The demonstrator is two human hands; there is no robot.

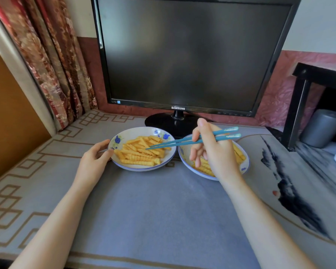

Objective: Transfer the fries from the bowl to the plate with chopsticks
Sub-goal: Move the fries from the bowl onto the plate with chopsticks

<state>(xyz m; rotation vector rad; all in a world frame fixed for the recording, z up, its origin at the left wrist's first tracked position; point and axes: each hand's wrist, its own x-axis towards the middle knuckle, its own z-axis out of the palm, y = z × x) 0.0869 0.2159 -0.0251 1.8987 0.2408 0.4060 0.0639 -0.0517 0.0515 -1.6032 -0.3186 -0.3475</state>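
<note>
1. While our right hand (211,152) pinches the blue chopsticks (182,141) between thumb and curled fingers, the tips reach out past its fingertips, slightly parted, over the fries (140,154) in the held dish (136,131). We see no fry clamped between them.
2. Our left hand (94,158) grips that dish by the rim nearest its palm.
3. Directly under the right palm lies a second dish (244,166), with more fries (239,154) in it. Both dishes look alike, so we cannot tell bowl from plate.
4. Handling, as we judge it: each fry is light, stiff and brittle, and its crinkled ridges should give the tips purchase. Take hold at mid-length, across the ridges, with modest pressure. An end grip may let it swing, and a hard squeeze may snap it.
</note>
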